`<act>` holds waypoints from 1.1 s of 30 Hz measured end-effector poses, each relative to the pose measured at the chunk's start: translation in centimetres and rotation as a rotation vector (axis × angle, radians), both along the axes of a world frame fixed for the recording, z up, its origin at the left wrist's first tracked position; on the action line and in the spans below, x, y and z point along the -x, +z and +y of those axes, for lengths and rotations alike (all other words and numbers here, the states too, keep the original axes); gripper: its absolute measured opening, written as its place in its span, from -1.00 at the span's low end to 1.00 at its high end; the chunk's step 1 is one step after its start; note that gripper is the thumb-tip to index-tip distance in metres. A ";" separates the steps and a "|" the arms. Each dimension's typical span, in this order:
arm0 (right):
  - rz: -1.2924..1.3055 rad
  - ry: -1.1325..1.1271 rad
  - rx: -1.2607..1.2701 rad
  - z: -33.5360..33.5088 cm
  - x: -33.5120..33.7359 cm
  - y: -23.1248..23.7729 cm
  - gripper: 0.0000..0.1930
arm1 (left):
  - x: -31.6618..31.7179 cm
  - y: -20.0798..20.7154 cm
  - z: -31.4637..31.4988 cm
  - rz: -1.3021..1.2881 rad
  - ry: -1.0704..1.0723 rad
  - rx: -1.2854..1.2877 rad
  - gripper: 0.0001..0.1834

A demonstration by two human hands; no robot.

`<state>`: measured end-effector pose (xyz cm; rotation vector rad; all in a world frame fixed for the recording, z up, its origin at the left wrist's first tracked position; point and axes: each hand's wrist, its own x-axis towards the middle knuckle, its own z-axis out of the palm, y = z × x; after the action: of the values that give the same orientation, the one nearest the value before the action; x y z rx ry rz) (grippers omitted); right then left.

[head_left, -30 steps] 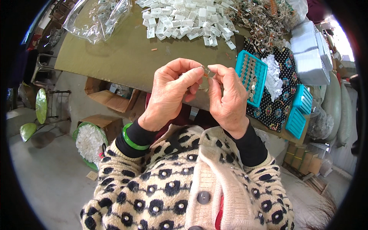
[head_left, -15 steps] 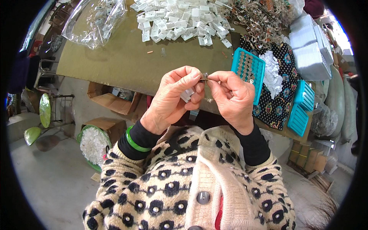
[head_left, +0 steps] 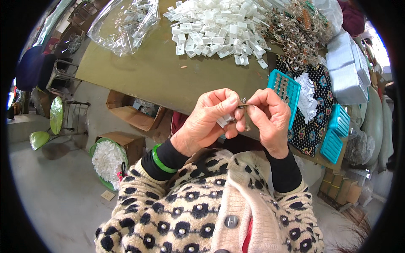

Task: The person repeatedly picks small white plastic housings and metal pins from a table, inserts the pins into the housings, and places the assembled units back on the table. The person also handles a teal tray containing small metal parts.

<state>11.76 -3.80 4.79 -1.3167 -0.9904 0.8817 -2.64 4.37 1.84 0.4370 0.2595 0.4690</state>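
Note:
Over the table's near edge, my left hand [head_left: 209,120] and my right hand [head_left: 270,121] meet fingertip to fingertip. Both pinch a small metal piece [head_left: 243,103] between thumb and forefinger; its exact kind is too small to make out. A thin dangling part [head_left: 247,126] hangs below it between the hands. Tucked in the curled fingers of my left hand is a white plastic piece [head_left: 225,120], partly hidden. Just beyond my right hand lies a teal tray [head_left: 294,105] holding rows of small round metallic discs.
On the table [head_left: 126,71] lie a heap of white plastic pieces [head_left: 223,29], a clear bag [head_left: 122,29], tangled metallic strands [head_left: 295,29] and white scraps [head_left: 306,95]. Stacked white trays [head_left: 346,76] and more teal trays [head_left: 331,147] stand right. A green basket [head_left: 93,147] sits lower left.
The whole view has shifted, so the table and both hands appear lower and farther right. Both hands keep their pinch on the small metal piece.

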 end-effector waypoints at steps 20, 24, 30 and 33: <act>-0.203 -0.002 -0.080 0.7 2.1 0.3 -0.90 | 3.1 1.5 2.9 0.411 0.323 -0.542 -0.85; 0.125 0.051 -0.018 0.5 2.0 0.0 -0.94 | 3.6 0.5 8.8 0.926 0.729 -1.163 -0.85; 0.222 0.073 0.026 0.7 1.7 -0.4 -0.94 | 2.5 -3.1 13.6 1.397 0.659 -1.599 -0.65; 0.244 0.085 0.037 0.6 1.4 -0.6 -0.91 | 1.9 -4.4 14.1 1.419 0.653 -1.590 -0.63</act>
<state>10.33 -3.17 4.17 -1.1718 -0.8465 1.1023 -4.51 18.42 -2.56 2.2911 1.4496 0.8871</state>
